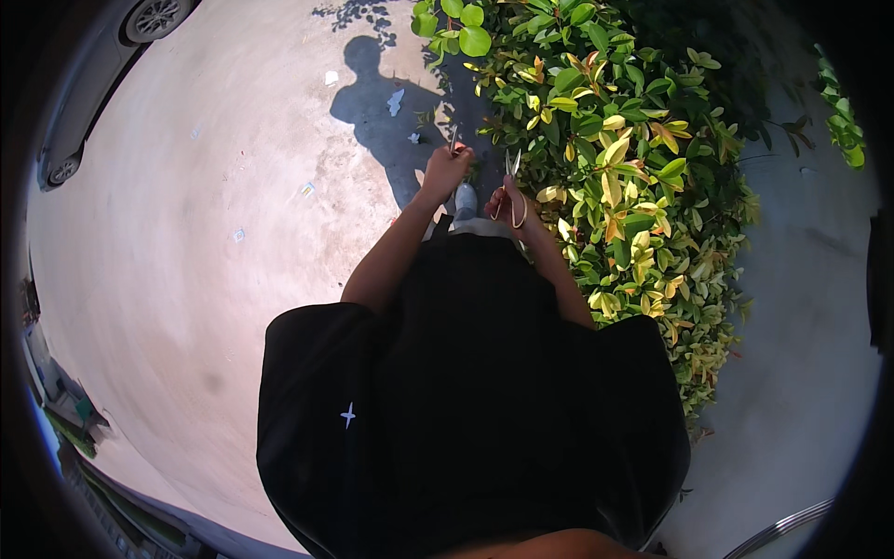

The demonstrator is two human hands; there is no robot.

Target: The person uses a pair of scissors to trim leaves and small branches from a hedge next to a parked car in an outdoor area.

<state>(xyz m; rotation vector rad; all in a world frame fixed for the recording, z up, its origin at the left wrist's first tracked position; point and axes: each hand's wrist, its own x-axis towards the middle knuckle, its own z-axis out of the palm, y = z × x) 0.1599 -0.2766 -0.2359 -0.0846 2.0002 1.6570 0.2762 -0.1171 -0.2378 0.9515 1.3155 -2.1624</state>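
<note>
My left hand (448,171) is closed in a fist in front of my body. A thin dark piece sticks up from its fingers, too small to make out. To its right, my right hand (511,202) grips a pair of scissors (513,164) by pale gold loop handles. The blades point up and away from me, slightly apart, close to the hedge's left edge. The leafy hedge (610,177) has green, yellow and a few reddish leaves. A gap separates the two hands, and the scissors are apart from the left hand.
Bits of litter (307,190) lie on the pale concrete ground (186,279). A shoe (466,197) shows between my hands. My shadow (372,112) falls ahead. A parked car (88,102) stands at the far left. Grey ground (801,307) runs along the hedge's right side.
</note>
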